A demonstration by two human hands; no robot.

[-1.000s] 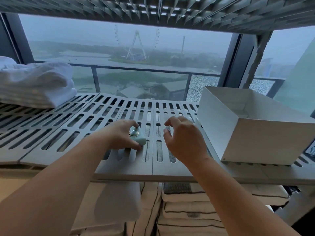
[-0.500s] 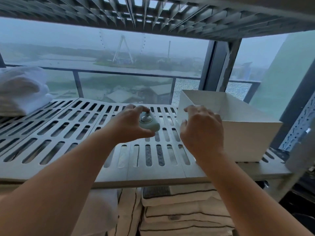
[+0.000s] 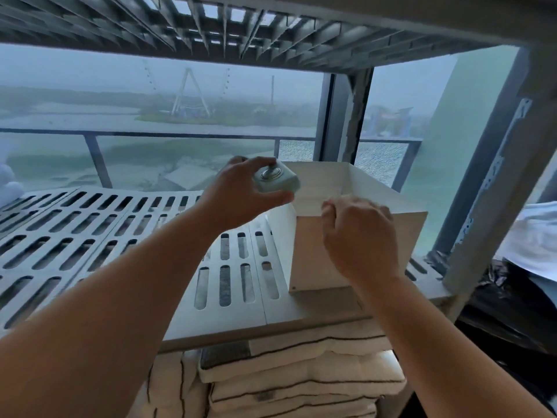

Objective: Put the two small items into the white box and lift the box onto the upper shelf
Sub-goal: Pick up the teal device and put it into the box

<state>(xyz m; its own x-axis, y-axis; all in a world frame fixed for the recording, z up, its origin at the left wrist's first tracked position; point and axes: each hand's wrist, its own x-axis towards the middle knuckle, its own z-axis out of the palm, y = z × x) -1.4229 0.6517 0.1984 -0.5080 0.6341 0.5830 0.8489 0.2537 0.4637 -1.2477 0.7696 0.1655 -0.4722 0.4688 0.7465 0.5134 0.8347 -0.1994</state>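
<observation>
My left hand (image 3: 238, 194) holds a small pale-green item (image 3: 275, 178) with a round metal disc on top, raised over the left rim of the white box (image 3: 313, 254). The open box stands at the right end of the slotted shelf (image 3: 90, 236). My right hand (image 3: 361, 236) hovers over the box's front rim, its fingers pinched shut around a second small item that is almost wholly hidden. The upper shelf (image 3: 241, 28) runs overhead as a grey grille.
Folded cream towels (image 3: 295, 375) are stacked under the shelf. A grey metal post (image 3: 497, 182) rises right of the box, with white cloth (image 3: 533, 236) beyond it. A bit of white towel (image 3: 7, 182) shows at the far left. A window lies behind.
Both hands rose off the slotted shelf and moved right to the box, the left carrying the green item. My view also swung right.
</observation>
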